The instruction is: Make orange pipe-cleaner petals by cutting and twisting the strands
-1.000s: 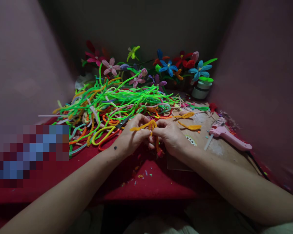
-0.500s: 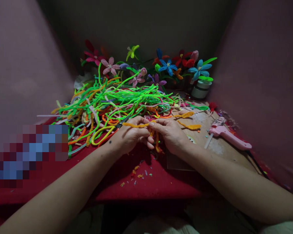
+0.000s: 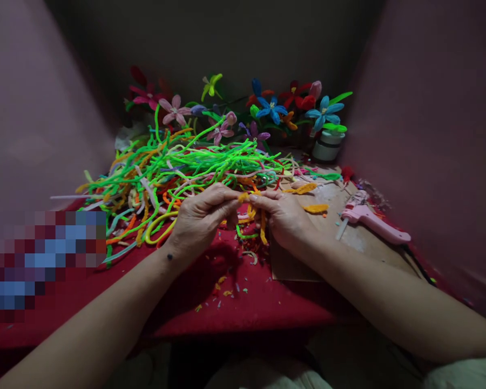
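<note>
Between my two hands is an orange pipe cleaner (image 3: 263, 229), bent and looped, with one end hanging down. My left hand (image 3: 204, 212) pinches one part of it between thumb and fingers. Close against it, my right hand (image 3: 285, 213) grips the pipe cleaner with the thumb on top, its other fingers curled and partly hidden. Two orange petal-like pieces, one of them a flat orange petal (image 3: 316, 208), lie just beyond my right hand. Behind my left hand spreads a heap of colourful pipe cleaners (image 3: 194, 162), mostly bright green on top.
A pink glue gun (image 3: 375, 224) rests on a cardboard sheet (image 3: 295, 265) at the right. Pipe-cleaner flowers, such as a blue flower (image 3: 272, 109), stand along the back near a white jar (image 3: 328, 147). Small scraps (image 3: 227, 293) dot the red cloth (image 3: 178, 313).
My left hand has turned and now pinches closer to my right fingertips; the orange end that stuck out over it no longer shows there. The whole view has shifted slightly.
</note>
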Available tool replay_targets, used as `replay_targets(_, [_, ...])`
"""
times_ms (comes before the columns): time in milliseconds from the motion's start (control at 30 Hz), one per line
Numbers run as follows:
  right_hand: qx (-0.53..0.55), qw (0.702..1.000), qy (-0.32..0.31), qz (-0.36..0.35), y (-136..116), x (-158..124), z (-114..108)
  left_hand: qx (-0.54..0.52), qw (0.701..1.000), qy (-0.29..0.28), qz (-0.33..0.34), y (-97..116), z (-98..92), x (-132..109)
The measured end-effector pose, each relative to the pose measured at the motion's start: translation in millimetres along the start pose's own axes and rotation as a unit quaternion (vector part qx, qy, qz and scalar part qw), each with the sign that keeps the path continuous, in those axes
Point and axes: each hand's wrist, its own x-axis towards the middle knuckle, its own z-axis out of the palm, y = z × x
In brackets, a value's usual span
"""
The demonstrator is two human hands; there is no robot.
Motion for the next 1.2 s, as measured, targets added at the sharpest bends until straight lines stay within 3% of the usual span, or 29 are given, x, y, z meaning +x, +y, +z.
replay_targets(100, [0.000, 1.000, -0.004, -0.009, 1.9, 0.8, -1.2, 0.015, 0.998, -0.053, 0.021, 0.5, -5.0, 3.4])
replay_targets(300, [-0.028, 0.999, 0.017, 0.009, -1.0, -1.6, 0.3, 0.100, 0.985, -0.143, 0.002, 5.2, -18.8, 11.6])
replay_targets(400, [-0.064, 0.998, 0.018, 0.011, -3.2, -4.5, 1.5, 0.147, 0.978, -0.146, -0.010, 5.5, -19.5, 11.9])
replay_targets(700, [-0.168, 0.986, -0.001, -0.019, -3.2, -6.6, -0.1, 0.234, 0.962, -0.134, 0.037, 5.6, -15.4, 10.1])
replay_targets(1033, [-0.139, 0.990, 0.002, -0.013, -1.7, -6.2, 0.2, 0.377, 0.897, -0.123, 0.194, -5.9, 9.4, -8.9])
replay_targets(1133, [-0.066, 0.998, -0.007, 0.008, 0.1, -3.8, -0.7, 0.300, 0.936, -0.108, 0.151, -3.2, 7.9, -7.8])
replay_targets(1200, [-0.017, 0.999, -0.015, 0.025, 0.5, -2.5, -0.7, 0.173, 0.980, -0.085, 0.051, 3.3, 3.0, -4.3])
